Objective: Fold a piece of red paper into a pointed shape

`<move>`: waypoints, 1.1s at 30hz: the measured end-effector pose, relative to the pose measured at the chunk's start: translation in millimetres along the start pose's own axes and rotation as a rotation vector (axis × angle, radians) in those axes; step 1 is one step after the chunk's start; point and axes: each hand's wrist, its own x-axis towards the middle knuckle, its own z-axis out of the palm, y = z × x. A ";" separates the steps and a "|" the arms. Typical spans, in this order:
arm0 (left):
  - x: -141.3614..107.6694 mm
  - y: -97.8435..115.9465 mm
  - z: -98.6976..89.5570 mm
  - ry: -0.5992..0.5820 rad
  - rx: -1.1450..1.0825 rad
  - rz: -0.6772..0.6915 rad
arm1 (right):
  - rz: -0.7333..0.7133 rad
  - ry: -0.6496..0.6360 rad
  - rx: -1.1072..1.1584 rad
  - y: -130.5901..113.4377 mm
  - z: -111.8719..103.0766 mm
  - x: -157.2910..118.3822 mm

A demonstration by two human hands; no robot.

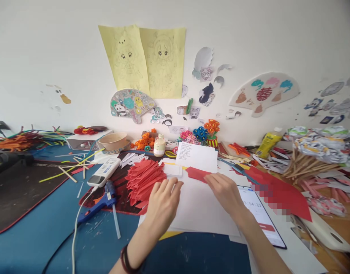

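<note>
My right hand (224, 192) pinches the right end of a folded red paper strip (196, 174), its left end pointed, above white paper sheets (192, 209). To the left, my left hand (163, 199) hovers by the sheets' left edge with its fingers curled together. Whatever those fingers may hold is hidden. Just beyond it lies a heaped pile of red folded paper pieces (144, 180). A small stack of white paper slips (172, 170) sits between the pile and the red strip. Behind the strip is a white sheet with handwriting (197, 156).
A blue glue gun (102, 203) and a white power strip (104, 172) with a cable lie left. A phone (262, 215) and a red paper sheet (283, 188) are right. A glue bottle (159, 145) and paper flowers (200, 133) stand near the wall.
</note>
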 end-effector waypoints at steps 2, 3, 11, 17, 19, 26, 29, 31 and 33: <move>0.3 13.3 8.2 0.010 0.035 0.043 | -0.129 -0.029 -0.017 -16.0 -8.8 -9.5; -0.9 17.8 11.7 0.011 0.055 0.080 | -0.171 -0.038 -0.021 -24.0 -11.5 -16.5; -27.2 12.8 32.5 -0.176 -0.158 0.291 | 0.007 0.021 0.419 -52.5 -9.8 -72.1; -29.8 10.6 30.0 -0.226 -0.337 0.239 | 0.192 -0.076 0.604 -48.5 -10.9 -70.4; -30.3 11.7 28.5 -0.217 -0.359 0.211 | 0.250 -0.084 0.620 -47.7 -11.4 -70.3; -32.7 11.8 31.6 -0.215 -0.358 0.195 | 0.333 -0.113 0.652 -47.2 -11.6 -72.5; -33.6 11.5 33.3 -0.187 -0.369 0.178 | 0.364 -0.117 0.674 -48.9 -12.6 -70.3; -33.8 11.5 34.1 -0.169 -0.357 0.167 | 0.380 -0.101 0.688 -50.5 -13.5 -68.7; -33.0 11.3 34.4 -0.162 -0.347 0.162 | 0.384 -0.090 0.701 -52.0 -13.8 -67.8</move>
